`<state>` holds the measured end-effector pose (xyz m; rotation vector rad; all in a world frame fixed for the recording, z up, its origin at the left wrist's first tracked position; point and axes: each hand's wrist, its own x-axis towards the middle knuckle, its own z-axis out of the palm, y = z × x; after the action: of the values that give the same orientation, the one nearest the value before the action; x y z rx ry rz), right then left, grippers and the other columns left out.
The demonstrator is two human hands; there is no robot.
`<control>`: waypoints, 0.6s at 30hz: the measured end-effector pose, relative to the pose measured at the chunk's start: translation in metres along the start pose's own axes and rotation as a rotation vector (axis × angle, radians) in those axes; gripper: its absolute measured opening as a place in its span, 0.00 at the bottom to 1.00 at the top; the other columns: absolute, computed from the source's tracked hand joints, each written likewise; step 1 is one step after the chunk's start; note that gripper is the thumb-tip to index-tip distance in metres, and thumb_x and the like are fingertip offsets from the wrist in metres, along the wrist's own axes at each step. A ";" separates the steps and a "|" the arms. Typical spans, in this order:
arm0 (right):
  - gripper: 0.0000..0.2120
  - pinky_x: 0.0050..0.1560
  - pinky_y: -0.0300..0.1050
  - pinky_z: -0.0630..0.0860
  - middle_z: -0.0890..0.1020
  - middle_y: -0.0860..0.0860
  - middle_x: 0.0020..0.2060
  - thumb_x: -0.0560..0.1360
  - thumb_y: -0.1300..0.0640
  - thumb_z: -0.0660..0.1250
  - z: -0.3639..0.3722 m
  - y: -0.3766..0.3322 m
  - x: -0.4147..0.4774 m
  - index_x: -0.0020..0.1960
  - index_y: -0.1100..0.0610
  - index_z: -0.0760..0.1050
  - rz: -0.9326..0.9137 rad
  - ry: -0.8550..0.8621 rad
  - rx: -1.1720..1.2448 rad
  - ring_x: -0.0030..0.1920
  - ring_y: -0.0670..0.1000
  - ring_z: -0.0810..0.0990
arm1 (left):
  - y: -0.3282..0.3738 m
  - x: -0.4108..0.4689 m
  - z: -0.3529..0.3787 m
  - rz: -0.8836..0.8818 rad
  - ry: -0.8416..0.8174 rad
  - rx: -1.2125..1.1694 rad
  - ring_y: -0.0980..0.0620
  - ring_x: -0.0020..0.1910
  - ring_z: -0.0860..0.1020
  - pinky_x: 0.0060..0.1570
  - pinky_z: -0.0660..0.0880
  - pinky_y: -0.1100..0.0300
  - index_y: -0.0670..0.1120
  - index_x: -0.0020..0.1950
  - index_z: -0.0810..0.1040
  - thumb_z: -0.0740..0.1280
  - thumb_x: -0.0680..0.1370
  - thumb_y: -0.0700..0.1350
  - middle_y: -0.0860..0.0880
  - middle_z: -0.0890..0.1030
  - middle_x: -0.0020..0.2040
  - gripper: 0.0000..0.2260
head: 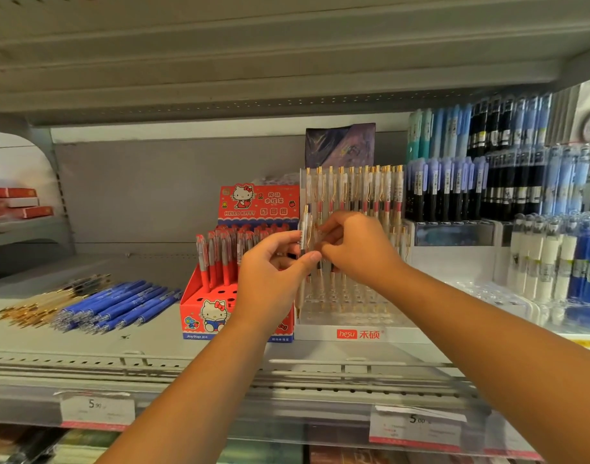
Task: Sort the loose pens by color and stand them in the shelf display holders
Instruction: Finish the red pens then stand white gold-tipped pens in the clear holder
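Right hand (357,249) fingertips hidden; price tag (417,426) txt too blurry to read.

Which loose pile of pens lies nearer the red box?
The blue pens: their pile almost reaches the red box, while the gold pens lie farther left.

Red boxes (17,202), price tags (97,410)

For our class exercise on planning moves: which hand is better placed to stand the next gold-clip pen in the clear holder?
Probably the right. The right hand sits in front of the clear holder with its fingers on the gold-clip pens, which the left hand grips.
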<state>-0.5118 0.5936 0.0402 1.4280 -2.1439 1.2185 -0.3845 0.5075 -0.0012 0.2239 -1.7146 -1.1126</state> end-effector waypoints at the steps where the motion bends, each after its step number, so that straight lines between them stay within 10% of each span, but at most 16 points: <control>1: 0.10 0.44 0.49 0.83 0.80 0.47 0.40 0.74 0.63 0.71 0.001 0.001 0.000 0.55 0.57 0.79 0.014 -0.002 0.005 0.41 0.48 0.81 | 0.000 0.000 0.000 -0.002 0.000 -0.002 0.50 0.44 0.82 0.43 0.81 0.65 0.52 0.58 0.82 0.77 0.72 0.43 0.48 0.83 0.46 0.16; 11: 0.15 0.49 0.38 0.75 0.83 0.48 0.50 0.76 0.59 0.68 -0.003 0.011 -0.007 0.63 0.54 0.78 -0.016 -0.028 -0.106 0.46 0.45 0.78 | -0.002 0.001 0.000 -0.014 -0.023 0.039 0.50 0.44 0.82 0.43 0.80 0.65 0.52 0.59 0.81 0.76 0.72 0.45 0.50 0.83 0.46 0.17; 18: 0.12 0.42 0.48 0.84 0.83 0.49 0.43 0.74 0.55 0.73 -0.017 -0.009 -0.021 0.53 0.46 0.74 0.002 -0.016 0.563 0.43 0.48 0.84 | 0.004 -0.001 0.008 0.032 -0.057 0.022 0.46 0.43 0.82 0.45 0.82 0.55 0.54 0.54 0.81 0.77 0.71 0.41 0.48 0.82 0.45 0.15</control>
<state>-0.4975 0.6183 0.0421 1.6359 -1.8870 1.9191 -0.3897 0.5150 0.0011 0.1791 -1.7759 -1.0869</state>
